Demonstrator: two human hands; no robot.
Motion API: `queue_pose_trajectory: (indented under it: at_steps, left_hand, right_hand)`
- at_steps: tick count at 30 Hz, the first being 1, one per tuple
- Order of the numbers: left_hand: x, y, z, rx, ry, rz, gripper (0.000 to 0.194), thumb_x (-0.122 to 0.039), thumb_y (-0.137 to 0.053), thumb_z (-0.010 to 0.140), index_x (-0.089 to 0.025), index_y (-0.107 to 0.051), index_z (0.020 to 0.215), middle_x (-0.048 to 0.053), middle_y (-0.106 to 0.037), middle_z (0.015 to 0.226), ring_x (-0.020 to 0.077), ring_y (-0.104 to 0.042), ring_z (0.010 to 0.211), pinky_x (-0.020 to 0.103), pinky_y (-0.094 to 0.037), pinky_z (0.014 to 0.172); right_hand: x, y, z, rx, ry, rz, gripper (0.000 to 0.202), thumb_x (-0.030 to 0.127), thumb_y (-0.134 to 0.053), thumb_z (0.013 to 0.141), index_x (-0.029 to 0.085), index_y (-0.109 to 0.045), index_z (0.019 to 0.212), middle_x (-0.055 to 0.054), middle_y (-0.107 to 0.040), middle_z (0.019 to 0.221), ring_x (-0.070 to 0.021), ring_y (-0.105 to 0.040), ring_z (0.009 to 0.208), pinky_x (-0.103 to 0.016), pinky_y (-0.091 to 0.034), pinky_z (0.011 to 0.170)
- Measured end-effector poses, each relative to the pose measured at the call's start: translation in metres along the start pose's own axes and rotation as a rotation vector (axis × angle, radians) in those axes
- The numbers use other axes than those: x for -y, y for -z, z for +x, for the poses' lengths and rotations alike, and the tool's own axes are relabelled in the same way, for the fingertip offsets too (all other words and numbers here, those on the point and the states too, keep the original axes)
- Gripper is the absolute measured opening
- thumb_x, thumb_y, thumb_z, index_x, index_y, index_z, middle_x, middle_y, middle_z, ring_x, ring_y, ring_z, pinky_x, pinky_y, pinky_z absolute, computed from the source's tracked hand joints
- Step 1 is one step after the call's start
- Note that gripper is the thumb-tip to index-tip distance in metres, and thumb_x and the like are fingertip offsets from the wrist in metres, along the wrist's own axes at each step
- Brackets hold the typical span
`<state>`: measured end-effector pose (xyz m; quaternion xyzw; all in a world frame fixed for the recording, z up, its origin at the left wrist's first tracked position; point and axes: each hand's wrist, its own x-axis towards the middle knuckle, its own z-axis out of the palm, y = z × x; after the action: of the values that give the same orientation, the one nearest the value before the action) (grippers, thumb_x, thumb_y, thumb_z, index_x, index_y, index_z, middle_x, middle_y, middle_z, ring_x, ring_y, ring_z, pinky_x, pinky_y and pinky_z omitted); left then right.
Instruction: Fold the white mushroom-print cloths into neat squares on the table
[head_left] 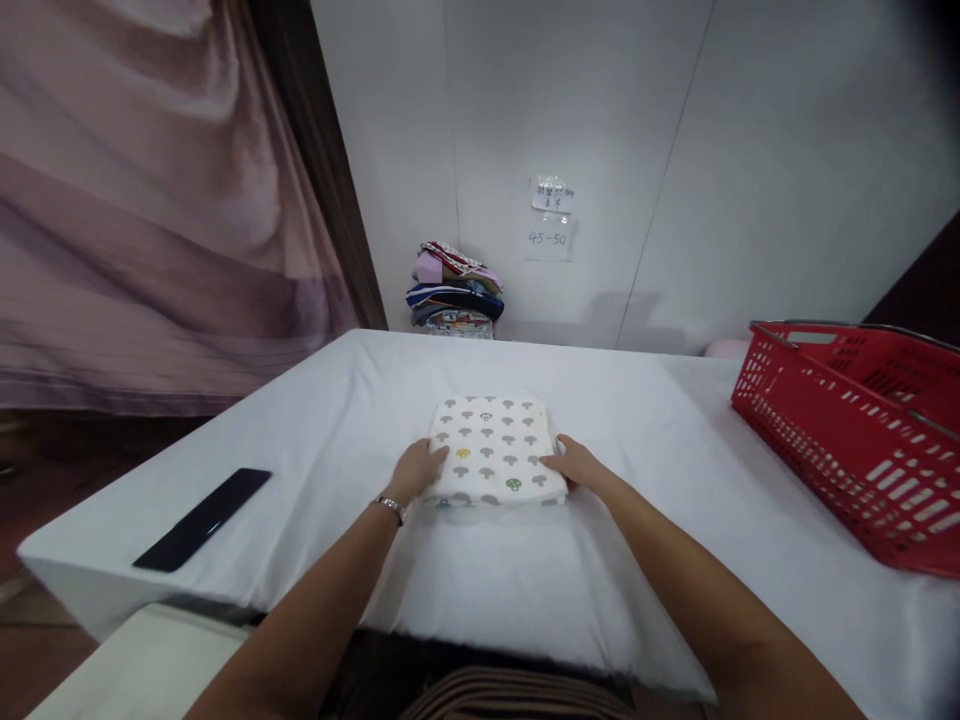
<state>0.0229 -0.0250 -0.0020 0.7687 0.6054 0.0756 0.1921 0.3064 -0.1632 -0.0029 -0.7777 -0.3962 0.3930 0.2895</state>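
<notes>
A folded white cloth (487, 450) with a print of small grey mushrooms, plus a yellow and a green one, lies on the white-covered table (637, 420) in front of me. My left hand (417, 470) grips its left edge, thumb on top, with a metal watch or bracelet (391, 508) at the wrist. At the right edge, my right hand (574, 463) holds the cloth the same way, its thumb resting over the top. The fingers of both hands are partly hidden beside or under the fold.
On the right stands a red plastic basket (847, 430). A flat black object (202, 520) lies at the table's left. Behind the far edge rises a stack of folded fabrics (456, 290). Paper labels (550, 238) hang on the wall, and a pink curtain (150, 200) at left.
</notes>
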Motion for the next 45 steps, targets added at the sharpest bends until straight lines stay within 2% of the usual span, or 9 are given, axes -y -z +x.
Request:
queue_pose_trajectory:
  at_steps: [6, 11, 14, 17, 20, 24, 34, 40, 45]
  left_hand:
    - [-0.007, 0.019, 0.043, -0.042, -0.148, -0.078, 0.039, -0.034, -0.052, 0.082, -0.017, -0.059, 0.117, 0.007, -0.064, 0.121, 0.0217, -0.059, 0.107, 0.026, -0.042, 0.088]
    - [0.000, 0.032, 0.075, 0.084, -0.191, -0.046, 0.040, -0.034, -0.057, 0.077, -0.017, -0.063, 0.113, 0.008, -0.063, 0.123, 0.0232, -0.059, 0.109, 0.026, -0.043, 0.089]
    - [0.007, 0.029, 0.078, 0.108, -0.136, -0.065, 0.042, -0.046, -0.053, 0.080, -0.017, -0.065, 0.108, 0.009, -0.066, 0.117, 0.0244, -0.061, 0.104, 0.027, -0.046, 0.085]
    - [0.013, 0.024, 0.078, 0.118, -0.073, -0.054, 0.048, -0.057, -0.046, 0.081, -0.018, -0.068, 0.098, 0.009, -0.069, 0.109, 0.0266, -0.063, 0.098, 0.029, -0.047, 0.078]
    - [0.012, 0.021, 0.078, 0.123, -0.094, 0.029, 0.045, -0.055, -0.050, 0.079, -0.016, -0.069, 0.094, 0.011, -0.069, 0.107, 0.0276, -0.064, 0.096, 0.029, -0.047, 0.076]
    - [0.006, 0.024, 0.084, 0.095, -0.148, 0.066, 0.041, -0.048, -0.054, 0.078, -0.015, -0.067, 0.100, 0.012, -0.068, 0.110, 0.0258, -0.063, 0.097, 0.028, -0.046, 0.077]
    - [-0.051, 0.024, 0.140, 0.036, -0.343, 0.082, 0.045, -0.037, -0.066, 0.074, -0.020, -0.061, 0.116, 0.008, -0.062, 0.123, 0.0259, -0.056, 0.111, 0.031, -0.041, 0.092]
    - [-0.041, 0.006, 0.119, -0.059, -0.413, 0.031, 0.040, -0.034, -0.051, 0.088, -0.017, -0.055, 0.124, 0.008, -0.051, 0.135, 0.0226, -0.045, 0.124, 0.031, -0.033, 0.104]
    - [-0.007, 0.010, 0.053, -0.127, -0.504, -0.107, 0.041, -0.042, -0.047, 0.089, -0.018, -0.057, 0.121, 0.006, -0.052, 0.135, 0.0214, -0.044, 0.126, 0.032, -0.032, 0.108]
  right_hand:
    - [-0.011, -0.045, -0.036, 0.032, 0.033, 0.431, 0.109, 0.041, -0.073, 0.070, 0.023, 0.000, 0.149, -0.011, -0.068, 0.098, -0.0174, -0.063, 0.057, -0.029, -0.052, 0.045]
    - [-0.014, -0.083, -0.070, 0.117, 0.043, 0.501, 0.111, 0.042, -0.068, 0.075, 0.020, 0.013, 0.148, 0.002, -0.064, 0.063, -0.0164, -0.059, 0.046, -0.027, -0.049, 0.043]
    - [-0.013, -0.057, -0.054, -0.128, 0.147, 0.339, 0.084, 0.042, -0.058, 0.081, 0.019, -0.014, 0.149, 0.003, -0.062, 0.063, -0.0148, -0.057, 0.047, -0.026, -0.046, 0.045]
    - [0.000, -0.013, -0.015, -0.347, 0.284, 0.049, 0.046, 0.035, -0.052, 0.084, 0.019, -0.054, 0.127, -0.004, -0.068, 0.090, -0.0181, -0.064, 0.083, -0.029, -0.051, 0.072]
    - [0.022, 0.016, 0.026, -0.268, 0.219, -0.188, 0.036, 0.035, -0.054, 0.085, 0.018, -0.063, 0.116, -0.008, -0.063, 0.119, -0.0219, -0.055, 0.113, -0.031, -0.042, 0.093]
    - [0.034, 0.021, 0.054, -0.102, 0.144, -0.210, 0.041, 0.037, -0.068, 0.075, 0.014, -0.067, 0.109, -0.011, -0.067, 0.112, -0.0228, -0.062, 0.099, -0.028, -0.047, 0.081]
    - [0.006, 0.001, 0.023, 0.001, 0.064, -0.317, 0.035, 0.050, -0.068, 0.070, 0.016, -0.065, 0.073, -0.008, -0.067, 0.077, -0.0201, -0.061, 0.069, -0.026, -0.042, 0.057]
    - [0.010, 0.002, 0.026, -0.012, 0.065, -0.199, 0.057, 0.051, -0.068, 0.072, 0.016, -0.059, 0.116, -0.011, -0.067, 0.101, -0.0209, -0.064, 0.085, -0.028, -0.047, 0.071]
    - [0.011, -0.005, 0.026, 0.011, 0.074, -0.135, 0.058, 0.043, -0.069, 0.073, 0.017, -0.053, 0.123, -0.012, -0.065, 0.107, -0.0213, -0.063, 0.088, -0.028, -0.048, 0.073]
